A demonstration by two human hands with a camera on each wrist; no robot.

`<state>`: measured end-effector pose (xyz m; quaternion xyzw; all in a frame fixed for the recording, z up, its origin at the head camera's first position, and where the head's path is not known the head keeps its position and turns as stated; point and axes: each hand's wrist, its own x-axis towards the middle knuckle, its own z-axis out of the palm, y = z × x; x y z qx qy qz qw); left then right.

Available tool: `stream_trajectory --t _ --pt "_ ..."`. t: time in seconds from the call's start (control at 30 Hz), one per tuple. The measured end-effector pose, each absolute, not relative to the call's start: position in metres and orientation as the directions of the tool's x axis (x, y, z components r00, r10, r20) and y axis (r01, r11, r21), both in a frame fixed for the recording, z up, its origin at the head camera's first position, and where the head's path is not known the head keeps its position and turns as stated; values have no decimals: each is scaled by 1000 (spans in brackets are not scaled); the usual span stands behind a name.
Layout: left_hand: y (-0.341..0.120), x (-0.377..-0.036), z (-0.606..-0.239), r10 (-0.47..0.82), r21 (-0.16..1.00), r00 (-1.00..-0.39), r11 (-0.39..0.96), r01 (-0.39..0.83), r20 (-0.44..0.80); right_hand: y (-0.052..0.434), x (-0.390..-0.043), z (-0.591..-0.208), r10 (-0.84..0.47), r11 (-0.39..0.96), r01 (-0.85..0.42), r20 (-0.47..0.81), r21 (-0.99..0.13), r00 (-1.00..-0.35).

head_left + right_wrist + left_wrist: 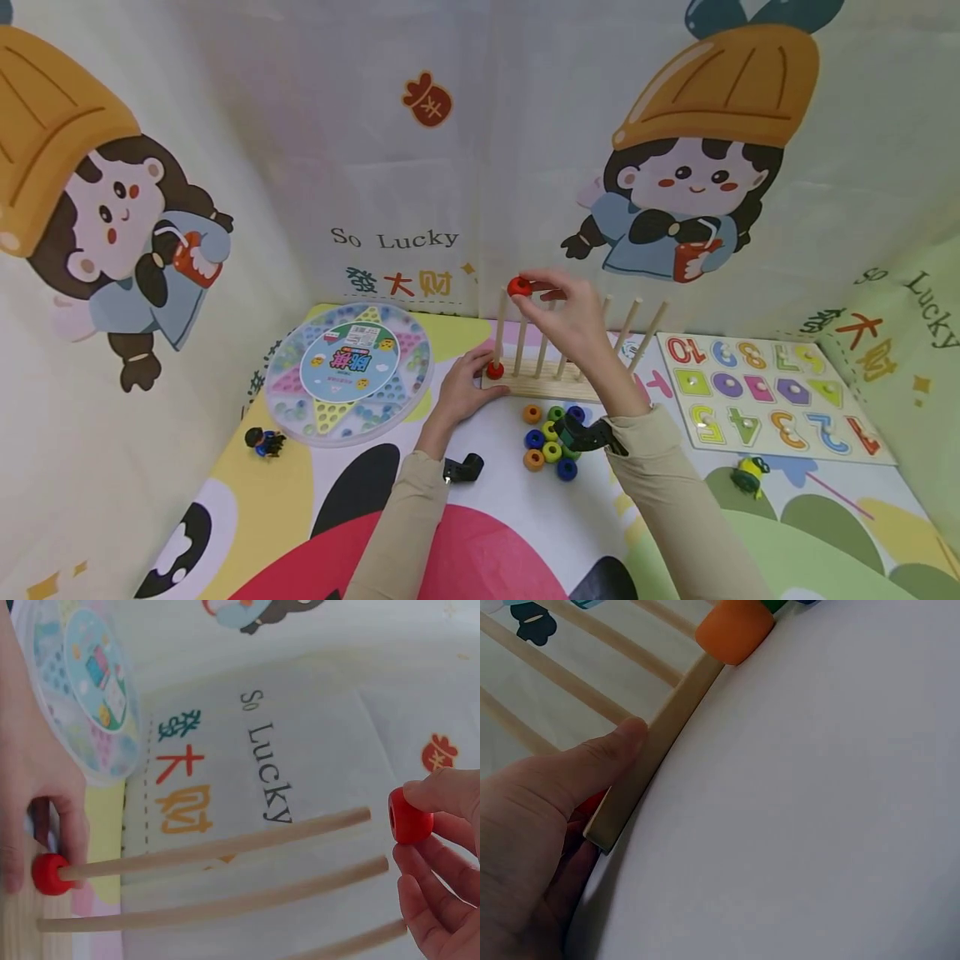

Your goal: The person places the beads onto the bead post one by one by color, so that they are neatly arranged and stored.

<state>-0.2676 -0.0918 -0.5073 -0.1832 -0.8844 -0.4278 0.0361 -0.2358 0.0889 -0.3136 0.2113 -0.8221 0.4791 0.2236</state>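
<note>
The right hand (pixel 573 321) pinches a red wooden bead (pixel 519 287) in its fingers (pixel 435 791), just beside the top of the leftmost peg of the wooden peg rack (pixel 551 385). The left hand (pixel 463 387) rests on the rack's left end, fingers straight, beside another red bead (pixel 495 370) seated low on that peg.

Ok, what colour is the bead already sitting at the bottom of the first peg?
Red bead, clearest in the right wrist view.

Bead (pixel 519 287) was held by right hand (pixel 572 321) above peg rack (pixel 551 385); loose beads (pixel 551 439) lay below; left hand (pixel 461 388) rested leftward on the rack's end.
</note>
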Motion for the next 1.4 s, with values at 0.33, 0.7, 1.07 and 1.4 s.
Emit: stream_trajectory --t 0.33,0.7,1.07,1.4 --pt "-87 -268 -509 302 745 -923 553 373 238 80 -249 -306 -177 525 -533 527 -663 -831" --pt "-84 -268 -508 290 751 -923 542 377 254 82 -248 -305 -172 580 -514 522 -632 -836" --pt "-88 -269 -508 277 758 -928 540 366 251 111 -214 -324 -191 562 -571 578 -598 -794" --pt "-92 -270 -511 272 749 -926 549 372 261 151 -191 -392 -161 590 -407 392 -697 -906"
